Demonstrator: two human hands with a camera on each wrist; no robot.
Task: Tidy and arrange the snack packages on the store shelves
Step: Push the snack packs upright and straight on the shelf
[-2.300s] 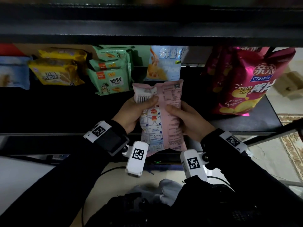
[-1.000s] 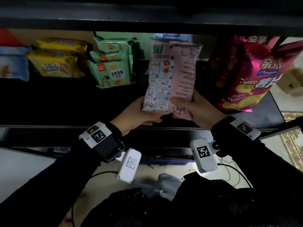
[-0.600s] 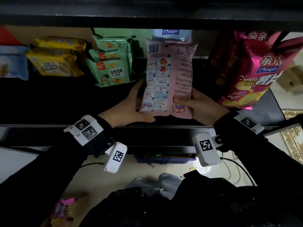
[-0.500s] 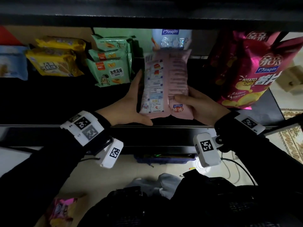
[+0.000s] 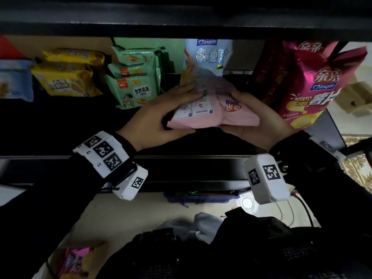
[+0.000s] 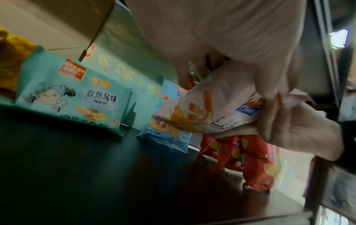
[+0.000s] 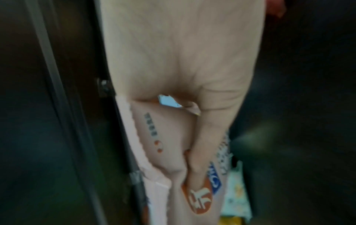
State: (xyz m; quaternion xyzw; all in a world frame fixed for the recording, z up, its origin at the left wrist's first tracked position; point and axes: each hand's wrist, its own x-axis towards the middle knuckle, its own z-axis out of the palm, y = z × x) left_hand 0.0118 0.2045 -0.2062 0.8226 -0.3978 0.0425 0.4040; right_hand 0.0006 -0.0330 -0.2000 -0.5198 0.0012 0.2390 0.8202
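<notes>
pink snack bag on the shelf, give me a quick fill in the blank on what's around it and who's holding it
The pink bag is held by ____ hands.
Left of it stands a stack of ____ packets.
The Qinqin bag right behind it is light ____.
The tall magenta bag reads POTATO ____.

Missing words: both; green; blue; CHIPS

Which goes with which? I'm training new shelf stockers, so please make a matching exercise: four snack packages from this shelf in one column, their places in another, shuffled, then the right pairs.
Things:
1. pale pink snack bag
2. magenta potato chip bag
3. green cracker packs
4. yellow biscuit packs

Places:
A. stacked left of the green packs
B. standing at the shelf's right end
C. held between the left hand and the right hand
D. stacked left of the light blue shrimp chip bag

Pairs: 1-C, 2-B, 3-D, 4-A
</notes>
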